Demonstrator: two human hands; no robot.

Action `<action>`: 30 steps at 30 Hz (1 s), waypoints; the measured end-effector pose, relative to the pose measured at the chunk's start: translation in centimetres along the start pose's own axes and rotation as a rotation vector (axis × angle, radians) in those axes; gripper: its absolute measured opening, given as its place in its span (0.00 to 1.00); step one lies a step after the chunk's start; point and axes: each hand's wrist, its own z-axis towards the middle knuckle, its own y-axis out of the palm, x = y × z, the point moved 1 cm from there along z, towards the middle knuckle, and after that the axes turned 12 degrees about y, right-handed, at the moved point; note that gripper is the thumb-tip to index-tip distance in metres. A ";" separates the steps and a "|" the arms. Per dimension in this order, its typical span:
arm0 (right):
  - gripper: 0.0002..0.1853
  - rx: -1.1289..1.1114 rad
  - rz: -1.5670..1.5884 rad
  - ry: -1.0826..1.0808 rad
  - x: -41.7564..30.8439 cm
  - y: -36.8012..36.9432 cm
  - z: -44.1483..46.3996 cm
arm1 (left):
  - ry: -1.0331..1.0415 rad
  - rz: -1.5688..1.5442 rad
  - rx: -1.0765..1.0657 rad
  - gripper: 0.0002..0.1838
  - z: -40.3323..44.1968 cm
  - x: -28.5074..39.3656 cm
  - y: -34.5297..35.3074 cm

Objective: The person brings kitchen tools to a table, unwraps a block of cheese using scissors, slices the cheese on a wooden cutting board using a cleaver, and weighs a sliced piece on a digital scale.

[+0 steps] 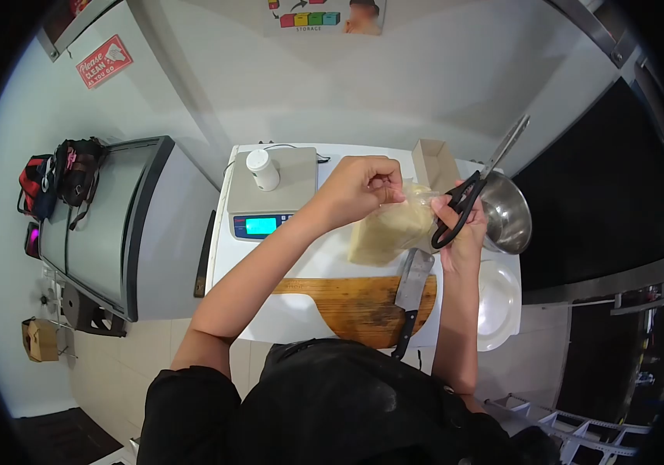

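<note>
Nearest my waist, a cleaver (412,287) lies across the wooden board (351,306). Just beyond, over the table (328,256), the plastic bag (385,239) of pale stuff sits between my hands: my left hand (363,188) pinches its top, my right hand (465,232) grips scissors (483,176), its thumb on the film. I seem to be working at the bag's mouth; parting it calls for steady pulling. Farther off stands the scale (292,186).

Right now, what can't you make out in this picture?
In the head view:
- Scale: reading too small.
- Bowl: left side hidden by the right hand and scissors.
- Wall poster: top cut off by the picture's edge.
- Bag: contents unclear through cloudy plastic.
</note>
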 end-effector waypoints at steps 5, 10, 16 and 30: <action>0.26 -0.062 0.014 0.004 -0.2 1.0 -1.3 | 0.060 0.132 -0.072 0.07 -0.6 1.9 -0.7; 0.26 -0.120 -0.009 0.008 -0.9 1.5 -1.2 | 0.282 0.377 -0.221 0.07 1.6 4.2 0.0; 0.27 -0.100 -0.017 0.031 -1.1 1.6 -0.8 | 0.205 0.494 -0.464 0.09 3.5 4.4 -0.3; 0.26 -0.106 -0.017 0.058 -2.3 1.0 1.2 | 0.263 0.670 -0.206 0.39 1.7 2.3 1.8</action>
